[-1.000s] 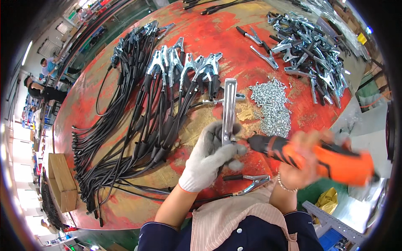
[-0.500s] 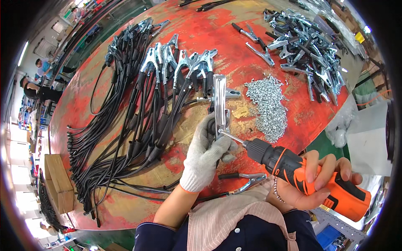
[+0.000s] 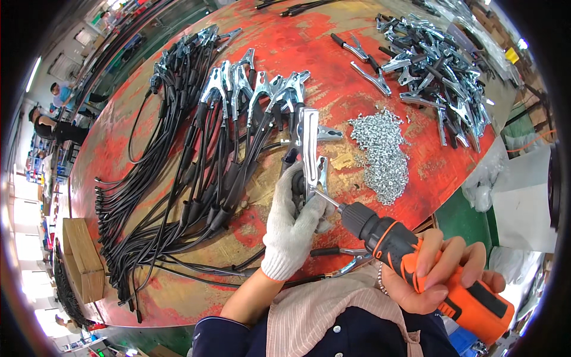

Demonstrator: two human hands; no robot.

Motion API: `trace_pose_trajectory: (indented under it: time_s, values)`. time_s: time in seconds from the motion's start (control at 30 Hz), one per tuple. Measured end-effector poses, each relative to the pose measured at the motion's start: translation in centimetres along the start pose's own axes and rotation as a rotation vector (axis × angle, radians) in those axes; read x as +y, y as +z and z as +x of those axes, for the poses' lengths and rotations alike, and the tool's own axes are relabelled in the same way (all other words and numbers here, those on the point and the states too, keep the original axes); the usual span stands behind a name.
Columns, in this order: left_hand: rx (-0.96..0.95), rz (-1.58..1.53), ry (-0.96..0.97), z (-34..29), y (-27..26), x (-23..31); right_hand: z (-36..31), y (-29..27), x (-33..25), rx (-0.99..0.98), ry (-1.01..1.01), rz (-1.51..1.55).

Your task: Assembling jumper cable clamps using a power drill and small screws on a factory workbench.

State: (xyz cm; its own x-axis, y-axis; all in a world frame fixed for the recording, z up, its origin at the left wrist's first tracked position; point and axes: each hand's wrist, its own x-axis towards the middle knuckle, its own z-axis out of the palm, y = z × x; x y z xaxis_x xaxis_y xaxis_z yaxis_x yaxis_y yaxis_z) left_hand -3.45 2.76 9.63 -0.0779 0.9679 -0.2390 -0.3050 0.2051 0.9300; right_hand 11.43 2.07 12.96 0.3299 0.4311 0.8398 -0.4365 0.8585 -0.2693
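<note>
My left hand (image 3: 291, 229), in a white knitted glove, is closed around a silver metal spring clamp (image 3: 310, 143) held upright over the table. My bare right hand (image 3: 443, 268) grips an orange and black cordless screwdriver (image 3: 380, 235) by its body. The tool's thin bit slants up to the left and its tip meets the lower part of the clamp, just above my gloved thumb. A screw at that spot is too small to make out. Another clamp with a black handle (image 3: 336, 251) lies near my apron, partly behind the right wrist.
A heap of small silver screws (image 3: 383, 154) lies right of the clamp. Farther back right is a pile of loose clamps (image 3: 440, 71). Bundled black cables (image 3: 196, 208) with clamps on their ends cover the left side. A wooden box (image 3: 83, 259) stands at the table's left edge.
The screwdriver has moved slightly left and down, its tip still at the clamp. The clamp has turned a little in my left hand, showing more of its jaw side.
</note>
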Motion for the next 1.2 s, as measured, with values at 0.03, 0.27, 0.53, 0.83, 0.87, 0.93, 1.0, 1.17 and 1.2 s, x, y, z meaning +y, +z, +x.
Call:
trace_pose_trajectory:
  time_s: [0.03, 0.27, 0.53, 0.83, 0.87, 0.93, 1.0, 1.17, 1.2]
  values:
    - [-0.019, -0.013, -0.018, 0.1, -0.1, -0.2, -0.1, -0.1, 0.2, -0.040, -0.003, 0.003]
    - [-0.206, 0.066, -0.229, 1.0, -0.7, -0.5, 0.7, -1.7, 1.0, -0.332, -0.007, 0.144]
    - [-0.197, 0.166, -0.136, 3.1, -0.9, -1.8, 1.4, -2.6, -1.0, -0.121, -0.083, 0.139]
    - [0.027, 1.254, 0.732, -0.8, -1.4, 6.0, -3.5, -0.8, 4.2, 0.271, 1.042, 0.002]
    - [-0.033, 1.343, 0.773, -0.6, -1.6, 5.6, -4.5, -0.4, 4.9, 0.289, 0.984, -0.003]
    - [-0.048, 1.434, 0.846, -0.1, -2.3, 4.2, -5.2, -0.2, 5.2, 0.285, 1.042, -0.025]
    - [-0.061, 1.443, 0.825, -0.1, -2.1, 4.5, -5.1, -0.4, 5.3, 0.366, 1.137, 0.044]
    - [0.198, 1.345, 1.028, 1.3, -2.5, 6.4, -3.8, -1.4, 5.2, 0.485, 1.140, 0.085]
    - [0.315, 1.357, 1.083, 2.7, -2.7, 7.0, -4.0, -2.1, 5.1, 0.499, 1.121, 0.052]
